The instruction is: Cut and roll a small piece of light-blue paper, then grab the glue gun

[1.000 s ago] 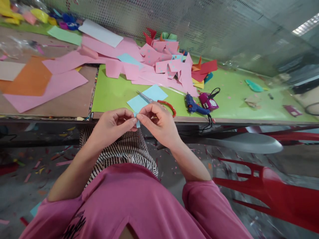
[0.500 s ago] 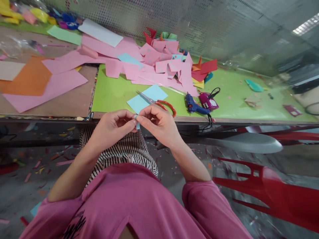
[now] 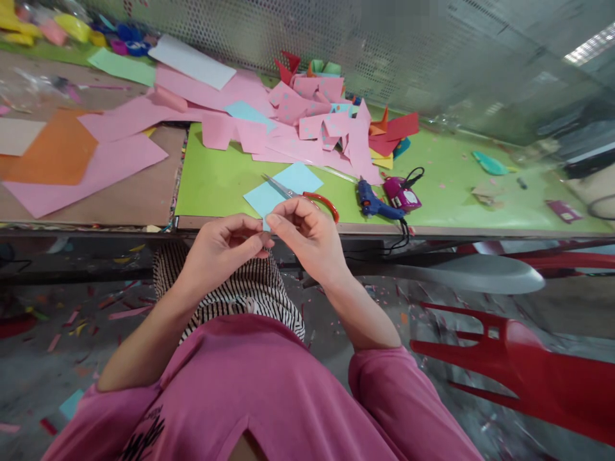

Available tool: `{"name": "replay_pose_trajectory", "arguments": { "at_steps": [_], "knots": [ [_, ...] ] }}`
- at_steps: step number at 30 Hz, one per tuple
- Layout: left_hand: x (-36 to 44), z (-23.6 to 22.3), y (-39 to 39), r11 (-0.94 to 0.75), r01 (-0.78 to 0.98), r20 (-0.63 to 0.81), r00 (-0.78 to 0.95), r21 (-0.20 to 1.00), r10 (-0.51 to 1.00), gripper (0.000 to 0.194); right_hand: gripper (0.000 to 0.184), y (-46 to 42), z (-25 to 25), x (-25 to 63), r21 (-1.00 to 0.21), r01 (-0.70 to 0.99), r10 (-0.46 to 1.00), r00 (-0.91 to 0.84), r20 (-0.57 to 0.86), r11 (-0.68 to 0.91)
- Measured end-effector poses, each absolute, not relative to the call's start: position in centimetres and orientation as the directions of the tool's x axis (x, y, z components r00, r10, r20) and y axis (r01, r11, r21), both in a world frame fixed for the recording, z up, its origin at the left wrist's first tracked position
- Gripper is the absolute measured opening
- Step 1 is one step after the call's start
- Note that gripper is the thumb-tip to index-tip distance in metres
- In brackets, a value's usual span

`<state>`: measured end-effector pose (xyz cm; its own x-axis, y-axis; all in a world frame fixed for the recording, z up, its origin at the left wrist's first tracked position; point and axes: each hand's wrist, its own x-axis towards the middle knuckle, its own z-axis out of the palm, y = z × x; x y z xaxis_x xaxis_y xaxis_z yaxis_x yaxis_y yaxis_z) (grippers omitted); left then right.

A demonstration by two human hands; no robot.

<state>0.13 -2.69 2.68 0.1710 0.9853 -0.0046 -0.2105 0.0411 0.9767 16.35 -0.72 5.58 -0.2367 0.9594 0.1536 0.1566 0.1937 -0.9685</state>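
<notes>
A small piece of light blue paper (image 3: 266,225) is pinched between the thumb and index finger of my right hand (image 3: 307,240), just in front of the table edge. My left hand (image 3: 228,250) is closed at the paper's left edge, its thumb and fingers bent together; the fingers partly hide the piece. Just beyond my hands, a larger light blue sheet (image 3: 257,198) lies on the green tabletop. Scissors with orange-red handles (image 3: 329,203) rest across that sheet, blades pointing to the far left, with part of the handles behind my right hand.
To the right lie a blue glue gun (image 3: 372,202) and a purple box (image 3: 402,194) with a black cord. Pink paper pieces (image 3: 312,105) are heaped at the back. Orange paper (image 3: 55,150) lies left. A red chair (image 3: 528,365) stands right, and scraps litter the floor.
My right fingers have shifted slightly up on the small blue paper, and the left thumb has moved lower. The strip hanging below the fingers no longer shows. Scissors and sheet stay put.
</notes>
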Motion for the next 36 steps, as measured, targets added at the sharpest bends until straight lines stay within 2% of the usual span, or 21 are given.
{"name": "replay_pose_trajectory", "arguments": {
  "at_steps": [9, 12, 16, 19, 21, 23, 26, 31, 33, 36],
  "knots": [
    [0.2, 1.8, -2.6, 0.076, -0.231, -0.032, 0.189, 0.97, 0.981, 0.033, 0.041, -0.3, 4.9, 16.2, -0.99, 0.083, 0.971, -0.221, 0.095, 0.116],
    [-0.2, 1.7, -2.3, 0.03, -0.228, 0.008, 0.161, 0.973, 0.987, 0.032, 0.039, -0.3, 4.9, 16.2, -0.984, 0.138, 0.963, -0.256, 0.079, 0.118],
    [-0.5, 1.8, -2.0, 0.041, -0.182, -0.014, 0.147, 0.982, 0.989, 0.025, 0.034, -0.1, 5.1, 17.3, -0.931, 0.298, 0.942, -0.317, 0.111, 0.21],
    [-0.7, 1.8, -1.8, 0.081, -0.208, -0.06, 0.106, 0.975, 0.993, 0.025, 0.031, 0.4, 5.0, 20.0, -0.76, 0.548, 0.931, -0.297, 0.214, 0.349],
    [-0.7, 1.6, -1.6, 0.109, -0.248, -0.089, 0.094, 0.963, 0.992, 0.027, 0.033, 1.1, 4.8, 22.6, -0.489, 0.796, 0.93, -0.248, 0.273, 0.356],
    [-0.8, 1.6, -1.4, 0.125, -0.285, -0.104, 0.086, 0.95, 0.991, 0.027, 0.04, 2.0, 4.4, 24.9, -0.272, 0.921, 0.956, -0.242, 0.167, 0.281],
    [-0.7, 1.7, -1.2, 0.124, -0.316, -0.108, 0.067, 0.941, 0.992, 0.027, 0.048, 3.2, 4.0, 26.6, -0.145, 0.94, 0.951, -0.305, 0.051, 0.31],
    [-0.8, 2.0, -1.1, 0.103, -0.332, -0.103, 0.02, 0.938, 0.995, 0.028, 0.049, 5.2, 4.6, 25.5, -0.118, 0.932, 0.932, -0.352, -0.086, 0.341],
    [-0.9, 2.2, -1.1, 0.081, -0.346, -0.093, -0.017, 0.935, 0.996, 0.027, 0.045, 5.5, 5.0, 25.2, -0.136, 0.944, 0.946, -0.313, -0.079, 0.301],
    [-1.0, 2.3, -1.0, 0.043, -0.356, -0.075, -0.077, 0.933, 0.994, 0.027, 0.043, 4.4, 5.5, 25.4, -0.29, 0.927, 0.97, -0.243, 0.014, 0.236]
  ]
}}
